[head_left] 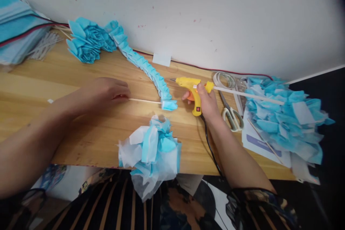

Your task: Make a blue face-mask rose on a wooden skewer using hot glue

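Observation:
My left hand (104, 91) rests on the wooden table (54, 79) with its fingers closed on a thin wooden stick (145, 101). The stick's far end enters a long pleated blue paper strip (147, 68) that curves back toward blue paper flowers (87, 41) by the wall. My right hand (206, 100) grips a yellow glue gun (192, 87), its nozzle pointing left toward the strip's end. A white glue stick (248, 94) pokes out of the gun's back. A bundle of blue and white tissue pieces (151, 151) lies at the table's front edge.
Scissors (231, 113) and a tape roll (225, 79) lie right of the gun. A heap of blue cut tissue (285, 118) sits on papers at the right. The gun's black cord (210, 147) runs off the front edge. Folded blue cloth (18, 25) lies far left.

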### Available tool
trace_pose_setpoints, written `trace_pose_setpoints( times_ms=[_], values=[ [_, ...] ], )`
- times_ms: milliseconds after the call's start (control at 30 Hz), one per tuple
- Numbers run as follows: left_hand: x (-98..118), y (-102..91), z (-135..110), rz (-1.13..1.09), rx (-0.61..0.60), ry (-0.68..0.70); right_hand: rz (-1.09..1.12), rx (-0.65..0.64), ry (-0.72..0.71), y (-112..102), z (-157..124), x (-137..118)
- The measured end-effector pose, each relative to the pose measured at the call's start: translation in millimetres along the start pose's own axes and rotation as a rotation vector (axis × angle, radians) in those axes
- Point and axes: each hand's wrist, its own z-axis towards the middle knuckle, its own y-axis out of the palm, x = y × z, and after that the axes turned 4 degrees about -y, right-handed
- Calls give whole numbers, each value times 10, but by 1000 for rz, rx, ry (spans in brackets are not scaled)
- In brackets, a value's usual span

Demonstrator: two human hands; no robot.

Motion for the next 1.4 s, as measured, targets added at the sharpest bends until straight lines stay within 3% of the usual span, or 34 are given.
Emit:
trace_pose_setpoints(
  times_ms=[200,433,633,1000,1200,1400],
  values=[
    [17,-74,-25,-33,-78,-10,26,-16,-24,-6,-16,10],
    [-50,-62,-42,-41,-60,-3,70,-18,-43,-2,-13,30],
    [-23,-69,-25,-38,-64,-13,89,-110,-21,6,-25,65],
    [30,-104,-18,-44,-74,-14,144,-111,44,45,-27,34],
    [52,-105,-13,-57,-83,-34,175,-96,-15,54,102,56],
    [57,-101,-10,-60,-77,-46,198,-168,-37,81,92,52]
  ],
)
